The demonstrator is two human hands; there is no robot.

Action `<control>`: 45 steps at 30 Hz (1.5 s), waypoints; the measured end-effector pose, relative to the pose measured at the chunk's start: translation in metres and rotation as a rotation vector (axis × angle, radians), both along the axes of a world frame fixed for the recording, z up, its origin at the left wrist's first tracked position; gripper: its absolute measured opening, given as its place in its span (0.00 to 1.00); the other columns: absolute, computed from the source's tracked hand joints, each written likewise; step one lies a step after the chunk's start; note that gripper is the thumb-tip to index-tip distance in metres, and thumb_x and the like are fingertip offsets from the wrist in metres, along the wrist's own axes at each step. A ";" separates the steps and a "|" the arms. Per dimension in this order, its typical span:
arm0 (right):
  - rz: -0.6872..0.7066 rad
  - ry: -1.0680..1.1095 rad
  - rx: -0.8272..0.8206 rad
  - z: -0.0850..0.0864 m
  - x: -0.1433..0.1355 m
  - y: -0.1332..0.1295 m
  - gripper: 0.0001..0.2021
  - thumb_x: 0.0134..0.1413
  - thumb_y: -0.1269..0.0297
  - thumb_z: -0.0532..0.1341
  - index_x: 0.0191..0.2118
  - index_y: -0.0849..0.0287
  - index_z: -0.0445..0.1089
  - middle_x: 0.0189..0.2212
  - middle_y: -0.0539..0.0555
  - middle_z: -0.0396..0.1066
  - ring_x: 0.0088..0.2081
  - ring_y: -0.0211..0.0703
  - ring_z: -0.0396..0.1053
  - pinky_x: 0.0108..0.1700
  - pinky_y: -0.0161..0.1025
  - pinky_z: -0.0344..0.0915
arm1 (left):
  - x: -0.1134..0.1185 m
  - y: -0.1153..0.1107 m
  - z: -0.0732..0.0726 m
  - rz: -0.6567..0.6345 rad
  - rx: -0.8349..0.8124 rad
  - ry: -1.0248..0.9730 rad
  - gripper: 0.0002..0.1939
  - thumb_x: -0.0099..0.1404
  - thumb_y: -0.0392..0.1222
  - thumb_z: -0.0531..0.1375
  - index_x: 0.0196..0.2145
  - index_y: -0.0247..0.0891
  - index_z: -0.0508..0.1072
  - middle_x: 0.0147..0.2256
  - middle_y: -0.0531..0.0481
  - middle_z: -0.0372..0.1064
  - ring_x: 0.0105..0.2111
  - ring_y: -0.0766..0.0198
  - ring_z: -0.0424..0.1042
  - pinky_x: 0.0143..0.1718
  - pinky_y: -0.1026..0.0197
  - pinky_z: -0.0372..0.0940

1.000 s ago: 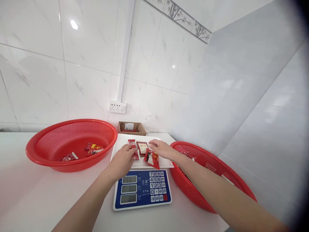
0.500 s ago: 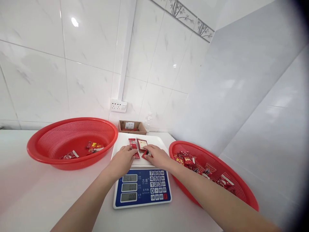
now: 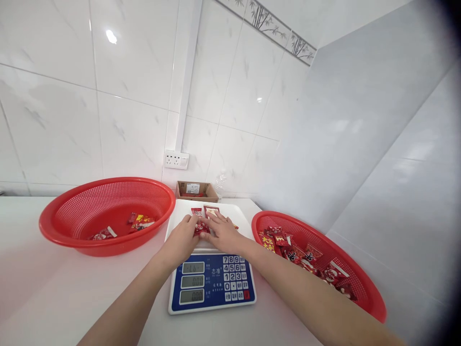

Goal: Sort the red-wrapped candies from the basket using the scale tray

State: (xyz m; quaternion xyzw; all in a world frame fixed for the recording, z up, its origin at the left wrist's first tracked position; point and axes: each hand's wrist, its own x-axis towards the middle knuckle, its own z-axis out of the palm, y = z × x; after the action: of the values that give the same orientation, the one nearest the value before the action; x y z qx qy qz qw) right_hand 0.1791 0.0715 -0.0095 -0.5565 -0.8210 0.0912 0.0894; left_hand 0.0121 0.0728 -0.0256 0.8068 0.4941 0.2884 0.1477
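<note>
Both hands are over the white pan [image 3: 239, 218] of a digital scale with a blue keypad panel [image 3: 213, 279]. My left hand [image 3: 182, 240] is at the pan's left side, its curled fingers on the edge of a red snack packet [image 3: 200, 228]. My right hand [image 3: 225, 234] lies palm down with fingers apart, partly over the packets, its fingertips reaching toward the left hand. Behind the fingers, a red packet [image 3: 196, 211] and a red-edged packet with a pale middle [image 3: 211, 210] show in part. The hands hide the rest.
A red perforated basket [image 3: 82, 211] with a few packets stands left. Another red basket [image 3: 372, 298], holding several packets, stands right, under my right forearm. A small cardboard box [image 3: 211, 192] sits behind the scale against the tiled wall, below a power socket [image 3: 176, 159].
My right hand has moved slightly left and spread flatter over the packets, covering more of them. My left hand has shifted a little, staying at the red packet.
</note>
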 end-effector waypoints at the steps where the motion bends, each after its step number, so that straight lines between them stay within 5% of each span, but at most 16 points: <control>1: 0.029 -0.010 -0.005 0.000 -0.001 0.000 0.29 0.60 0.43 0.48 0.64 0.43 0.49 0.67 0.54 0.41 0.67 0.60 0.32 0.61 0.66 0.35 | 0.000 0.001 -0.001 -0.001 -0.005 -0.017 0.12 0.60 0.31 0.54 0.42 0.39 0.65 0.43 0.45 0.67 0.38 0.57 0.72 0.34 0.59 0.65; 8: 0.079 -0.044 -0.035 0.000 0.011 0.007 0.27 0.59 0.49 0.52 0.63 0.46 0.54 0.66 0.54 0.45 0.66 0.59 0.35 0.62 0.63 0.35 | -0.010 0.005 0.004 0.045 0.055 -0.138 0.17 0.59 0.28 0.49 0.45 0.39 0.62 0.48 0.43 0.66 0.46 0.56 0.70 0.43 0.54 0.66; 11: 0.107 -0.046 -0.051 0.006 0.013 0.005 0.31 0.57 0.45 0.53 0.64 0.45 0.50 0.67 0.54 0.41 0.67 0.58 0.33 0.63 0.62 0.34 | -0.012 0.007 0.007 0.092 0.088 -0.192 0.18 0.59 0.29 0.49 0.48 0.38 0.61 0.51 0.41 0.65 0.50 0.53 0.67 0.47 0.50 0.64; 18: 0.191 -0.056 -0.038 0.007 -0.003 0.010 0.28 0.61 0.44 0.45 0.64 0.45 0.50 0.67 0.49 0.42 0.67 0.56 0.29 0.63 0.64 0.30 | -0.012 0.005 0.011 0.095 0.114 -0.231 0.20 0.61 0.31 0.49 0.51 0.38 0.60 0.52 0.40 0.65 0.53 0.54 0.65 0.51 0.50 0.63; 26: 0.108 -0.033 -0.040 0.005 0.005 0.014 0.24 0.63 0.48 0.45 0.61 0.43 0.56 0.65 0.46 0.47 0.67 0.52 0.33 0.63 0.61 0.32 | -0.015 0.002 0.013 0.076 0.105 -0.198 0.20 0.63 0.33 0.48 0.53 0.37 0.60 0.53 0.40 0.65 0.53 0.53 0.65 0.50 0.50 0.63; 33: -0.207 0.026 -0.039 -0.006 0.028 0.022 0.31 0.62 0.44 0.43 0.66 0.54 0.46 0.66 0.61 0.41 0.66 0.60 0.35 0.59 0.69 0.39 | -0.010 0.003 0.003 -0.009 0.078 -0.122 0.21 0.64 0.36 0.50 0.56 0.38 0.61 0.54 0.40 0.64 0.55 0.53 0.63 0.52 0.51 0.61; 38: -0.199 0.049 -0.061 -0.009 0.026 0.026 0.33 0.60 0.42 0.44 0.66 0.53 0.44 0.67 0.59 0.39 0.67 0.56 0.34 0.60 0.66 0.40 | -0.010 0.005 0.001 -0.013 0.073 -0.103 0.22 0.65 0.36 0.49 0.57 0.37 0.59 0.55 0.40 0.63 0.56 0.53 0.62 0.52 0.51 0.60; 45: -0.063 0.017 -0.011 0.003 0.003 0.027 0.32 0.57 0.38 0.45 0.64 0.44 0.50 0.67 0.51 0.39 0.67 0.57 0.30 0.59 0.70 0.29 | -0.013 0.004 0.005 0.004 0.077 -0.101 0.21 0.65 0.36 0.49 0.56 0.39 0.60 0.55 0.41 0.64 0.54 0.53 0.63 0.51 0.51 0.61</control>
State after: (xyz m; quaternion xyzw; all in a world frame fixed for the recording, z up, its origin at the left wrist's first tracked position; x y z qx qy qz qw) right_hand 0.1822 0.0982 -0.0067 -0.5816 -0.8019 0.0974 0.0962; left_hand -0.0006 0.0771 -0.0203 0.7952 0.4763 0.3477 0.1407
